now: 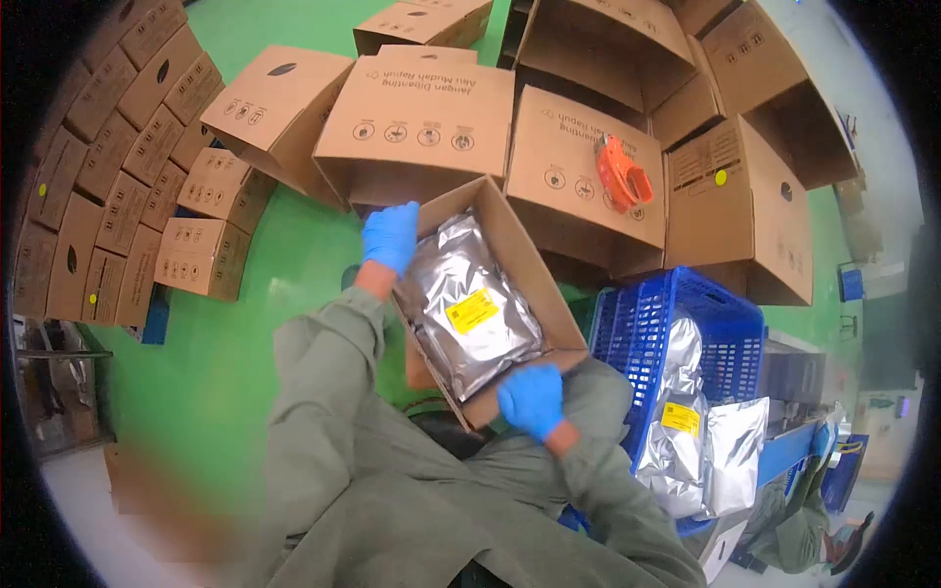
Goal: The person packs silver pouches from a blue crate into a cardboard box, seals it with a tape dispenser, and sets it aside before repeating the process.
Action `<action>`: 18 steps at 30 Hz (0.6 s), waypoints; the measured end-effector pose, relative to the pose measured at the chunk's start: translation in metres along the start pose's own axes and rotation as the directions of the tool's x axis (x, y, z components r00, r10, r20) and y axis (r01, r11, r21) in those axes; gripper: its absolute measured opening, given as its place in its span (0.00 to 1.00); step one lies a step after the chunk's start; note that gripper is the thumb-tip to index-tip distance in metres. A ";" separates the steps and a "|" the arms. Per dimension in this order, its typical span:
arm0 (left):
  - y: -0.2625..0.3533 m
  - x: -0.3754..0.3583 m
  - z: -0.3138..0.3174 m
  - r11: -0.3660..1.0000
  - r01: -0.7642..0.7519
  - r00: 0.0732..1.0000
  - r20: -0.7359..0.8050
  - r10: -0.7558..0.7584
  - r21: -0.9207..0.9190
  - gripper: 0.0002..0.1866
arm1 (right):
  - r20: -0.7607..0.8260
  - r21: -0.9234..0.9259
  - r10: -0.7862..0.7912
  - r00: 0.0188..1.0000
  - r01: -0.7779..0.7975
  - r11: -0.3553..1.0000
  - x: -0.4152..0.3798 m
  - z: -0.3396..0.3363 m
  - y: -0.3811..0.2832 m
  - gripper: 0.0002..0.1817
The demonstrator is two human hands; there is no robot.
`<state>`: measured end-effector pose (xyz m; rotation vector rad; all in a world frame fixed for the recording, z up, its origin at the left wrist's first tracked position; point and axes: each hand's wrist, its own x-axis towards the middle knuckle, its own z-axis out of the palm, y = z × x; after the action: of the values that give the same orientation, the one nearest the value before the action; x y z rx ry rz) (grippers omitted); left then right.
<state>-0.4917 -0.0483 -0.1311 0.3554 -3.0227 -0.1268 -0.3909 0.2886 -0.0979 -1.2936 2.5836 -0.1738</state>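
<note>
An open cardboard box (534, 250) sits tilted in front of my lap. Inside it lies a silver foil pouch (461, 269) with a yellow label (472, 311). My left hand (390, 238), in a blue glove, is closed over the box's far left rim. At the near right end, my right hand (531, 400), also blue-gloved, is closed on the rim, its fingertips partly hidden. To the right stands a blue plastic crate (720, 299) holding several silver pouches (674, 441), one with a yellow label.
Open cardboard boxes (417, 113) stand across the far side. An orange tape dispenser (622, 176) rests on one of them. Closed cartons (123, 186) are stacked at the left on the green floor (265, 338). Another person (794, 529) is at the lower right.
</note>
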 end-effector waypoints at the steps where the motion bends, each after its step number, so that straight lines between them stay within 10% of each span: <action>1: 0.009 -0.005 0.001 1.000 -0.003 1.000 0.011 0.003 0.005 0.08 | 0.089 -0.020 0.078 0.993 -0.077 0.997 0.021 0.004 -0.005 0.17; 5: 0.046 -0.051 -0.002 0.992 -0.075 0.925 0.365 0.106 -0.098 0.27 | -0.080 -0.005 0.016 0.997 -0.017 1.000 0.124 0.080 0.011 0.11; 7: 0.071 -0.084 -0.008 0.991 -0.132 0.771 0.625 0.122 -0.030 0.54 | -0.215 0.107 0.104 0.971 -0.082 0.991 0.130 0.109 0.021 0.10; 10: 0.118 -0.081 0.003 0.904 -0.344 0.618 0.786 0.013 0.255 0.57 | -0.462 0.453 0.319 0.828 -0.089 0.887 0.130 0.102 0.028 0.08; 14: 0.117 -0.090 0.119 0.918 -0.186 0.713 0.691 -0.119 0.350 0.55 | -0.658 0.618 0.378 0.651 0.181 0.765 0.102 -0.017 0.033 0.13; 17: 0.106 -0.103 0.139 0.890 -0.062 0.895 0.420 -0.151 0.451 0.53 | -0.627 0.726 0.559 0.543 0.148 0.671 0.096 -0.051 0.097 0.16; 18: 0.114 -0.092 0.072 0.899 -0.175 0.802 0.587 -0.106 0.402 0.50 | -0.367 0.754 0.639 0.676 -0.186 0.630 0.098 -0.032 0.121 0.16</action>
<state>-0.4361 0.0895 -0.1996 0.3382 -3.6743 0.5785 -0.5495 0.2824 -0.1095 -0.3015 2.7605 -1.5022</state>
